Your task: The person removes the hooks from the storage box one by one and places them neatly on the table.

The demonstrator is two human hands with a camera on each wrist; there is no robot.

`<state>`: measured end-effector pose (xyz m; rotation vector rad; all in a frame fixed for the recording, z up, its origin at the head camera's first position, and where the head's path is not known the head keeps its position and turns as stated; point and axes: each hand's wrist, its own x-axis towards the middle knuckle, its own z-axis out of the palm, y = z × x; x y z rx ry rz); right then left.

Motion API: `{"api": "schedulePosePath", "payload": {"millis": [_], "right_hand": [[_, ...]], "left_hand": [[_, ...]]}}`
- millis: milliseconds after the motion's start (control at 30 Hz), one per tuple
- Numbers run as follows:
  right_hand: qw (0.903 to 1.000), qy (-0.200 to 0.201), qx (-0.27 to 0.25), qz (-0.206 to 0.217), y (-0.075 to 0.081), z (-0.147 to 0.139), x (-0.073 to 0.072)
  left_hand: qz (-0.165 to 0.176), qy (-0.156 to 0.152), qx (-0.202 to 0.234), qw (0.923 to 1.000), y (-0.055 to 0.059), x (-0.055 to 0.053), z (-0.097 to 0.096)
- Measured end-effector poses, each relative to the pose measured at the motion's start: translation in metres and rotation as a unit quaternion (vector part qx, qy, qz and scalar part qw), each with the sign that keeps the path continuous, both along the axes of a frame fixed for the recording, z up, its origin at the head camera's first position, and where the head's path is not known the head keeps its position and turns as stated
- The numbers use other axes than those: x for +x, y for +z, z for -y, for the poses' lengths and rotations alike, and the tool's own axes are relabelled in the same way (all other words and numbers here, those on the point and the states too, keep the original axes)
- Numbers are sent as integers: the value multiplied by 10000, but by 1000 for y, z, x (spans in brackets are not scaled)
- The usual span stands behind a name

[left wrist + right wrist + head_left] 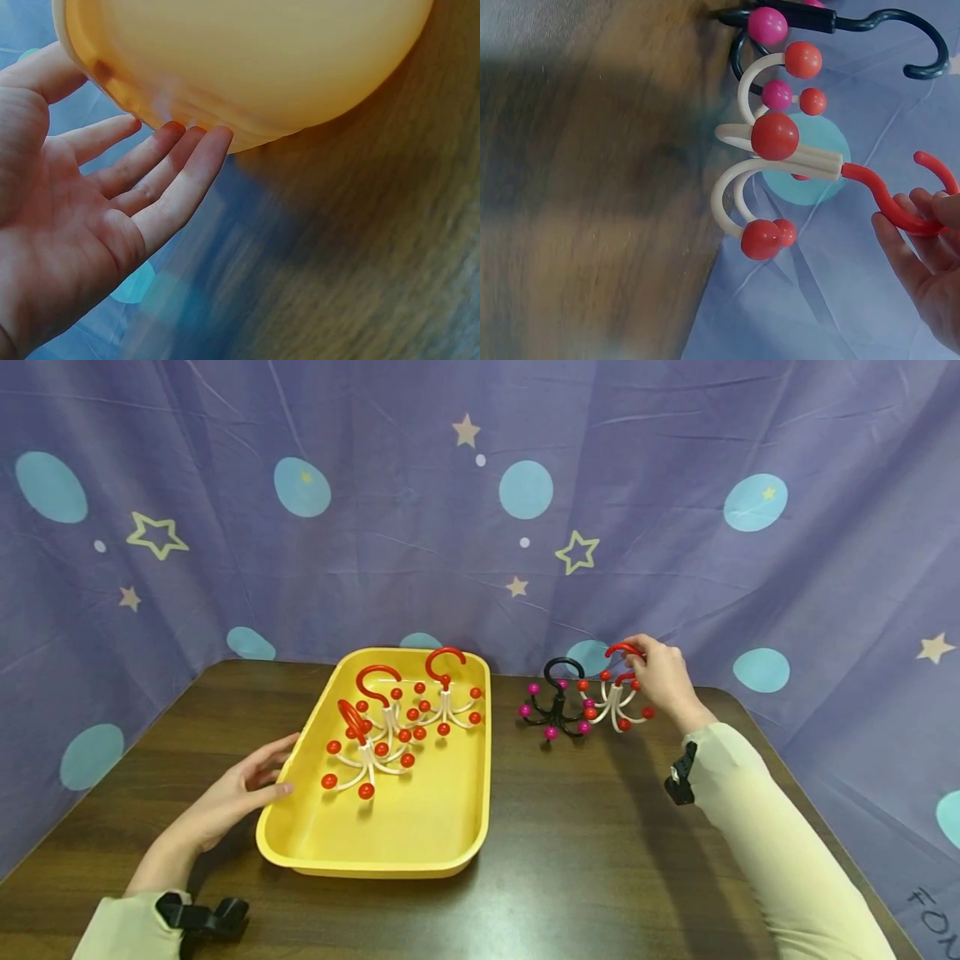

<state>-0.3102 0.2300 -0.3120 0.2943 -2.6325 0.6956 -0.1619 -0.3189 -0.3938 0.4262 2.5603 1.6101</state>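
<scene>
My right hand (662, 675) grips the red hook of a white multi-arm hanger (614, 700) with red ball tips. In the right wrist view, fingers curl around that red hook (889, 206). Just left of it stands a black hanger (557, 706) with magenta ball tips. My left hand (243, 789) touches the left rim of a yellow tray (390, 835), thumb over the rim, the other fingers fairly straight along its outer side, as the left wrist view shows. Inside the tray stand three white hangers with red hooks, the nearest one (367, 758) toward the left.
A dark brown wooden table (570, 843) carries everything. Behind it hangs a purple curtain (420, 568) printed with stars and blue circles, close to the table's back edge. Black camera mounts sit on both wrists over pale sleeves.
</scene>
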Motion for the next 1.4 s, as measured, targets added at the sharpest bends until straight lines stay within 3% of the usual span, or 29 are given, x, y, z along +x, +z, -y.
{"api": "schedulePosePath", "payload": {"millis": [200, 667, 1067, 1400], "right_hand": [[9999, 28, -61, -76, -8, 6, -2], [9989, 34, -7, 469, -16, 14, 1], [9995, 250, -47, 203, -3, 20, -2], [9980, 624, 2, 138, 18, 51, -1]], "left_hand": [[-37, 2, 14, 10000, -1, 0, 0], [-13, 74, -45, 10000, -1, -1, 0], [-47, 11, 4, 10000, -1, 0, 0], [-36, -55, 86, 9999, 1, 1, -1]]}}
